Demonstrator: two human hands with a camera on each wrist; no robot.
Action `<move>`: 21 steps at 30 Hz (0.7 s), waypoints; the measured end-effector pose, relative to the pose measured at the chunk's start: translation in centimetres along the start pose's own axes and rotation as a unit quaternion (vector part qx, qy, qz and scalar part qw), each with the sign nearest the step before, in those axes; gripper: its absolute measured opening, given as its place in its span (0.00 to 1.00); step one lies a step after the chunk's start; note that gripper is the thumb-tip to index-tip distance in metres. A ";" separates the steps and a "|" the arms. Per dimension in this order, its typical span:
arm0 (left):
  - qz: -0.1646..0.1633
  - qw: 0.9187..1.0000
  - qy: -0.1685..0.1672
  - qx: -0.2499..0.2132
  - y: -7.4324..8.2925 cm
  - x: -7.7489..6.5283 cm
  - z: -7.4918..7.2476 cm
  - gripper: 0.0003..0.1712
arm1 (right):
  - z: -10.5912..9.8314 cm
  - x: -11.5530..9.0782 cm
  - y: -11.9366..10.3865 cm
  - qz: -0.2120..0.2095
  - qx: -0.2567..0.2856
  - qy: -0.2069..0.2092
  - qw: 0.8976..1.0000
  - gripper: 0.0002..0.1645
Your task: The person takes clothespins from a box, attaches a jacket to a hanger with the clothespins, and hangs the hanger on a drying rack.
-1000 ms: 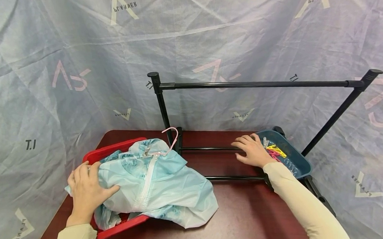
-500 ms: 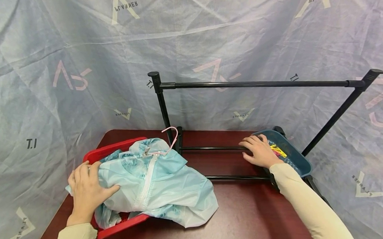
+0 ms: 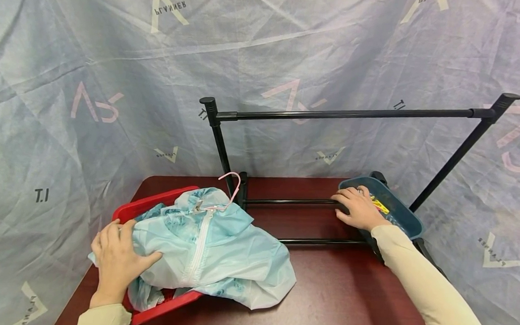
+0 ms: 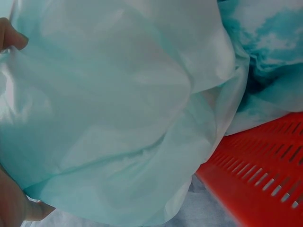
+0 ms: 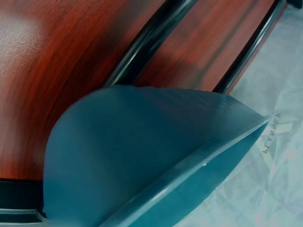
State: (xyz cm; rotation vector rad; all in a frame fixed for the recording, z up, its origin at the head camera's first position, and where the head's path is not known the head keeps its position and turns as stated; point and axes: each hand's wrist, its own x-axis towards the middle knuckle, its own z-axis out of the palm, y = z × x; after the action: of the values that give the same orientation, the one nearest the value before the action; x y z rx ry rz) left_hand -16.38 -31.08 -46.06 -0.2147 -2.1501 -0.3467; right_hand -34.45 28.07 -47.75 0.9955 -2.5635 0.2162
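Observation:
A pale blue and white zip jacket (image 3: 231, 260) on a pink hanger (image 3: 239, 187) lies over a red basket (image 3: 161, 313) at the left. My left hand (image 3: 118, 253) rests spread on the jacket's left edge, thumb out to the side; the left wrist view shows the fabric (image 4: 109, 109) stretched between thumb and fingers. At the right, my right hand (image 3: 361, 208) hovers palm down at the left side of a blue basket (image 3: 406, 218), fingers loosely bent. Yellow clothespins (image 3: 380, 205) show beyond the hand, partly hidden. In the right wrist view the basket's outer wall (image 5: 118, 151) fills the middle.
A black garment rack (image 3: 356, 115) stands across the dark red table (image 3: 323, 295), its two lower bars (image 3: 322, 242) near the tabletop. The blue basket sits by the rack's right foot. A grey printed cloth (image 3: 267, 48) hangs behind and at both sides.
My right hand has shifted right toward the blue basket, covering more of the clothespins. The left hand, jacket and red basket have stayed in place.

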 end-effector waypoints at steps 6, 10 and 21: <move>-0.001 1.000 0.000 -0.001 0.0 0.0 0.0 0.60 | 0.0 -0.5 0.3 0.025 -0.005 -0.015 1.000 0.22; -0.004 1.000 -0.001 -0.003 -0.1 0.0 0.1 0.59 | 0.0 -0.7 0.6 0.033 -0.011 -0.012 0.999 0.23; -0.003 1.000 0.001 -0.003 -0.1 0.0 0.1 0.59 | 0.0 -1.5 1.5 0.037 -0.019 0.009 0.999 0.22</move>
State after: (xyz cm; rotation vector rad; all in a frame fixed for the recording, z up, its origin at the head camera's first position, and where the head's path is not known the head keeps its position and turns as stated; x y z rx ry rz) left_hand -16.50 -31.10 -46.09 -0.2118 -2.1487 -0.3572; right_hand -34.43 30.10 -48.41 0.8810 -2.5816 0.1937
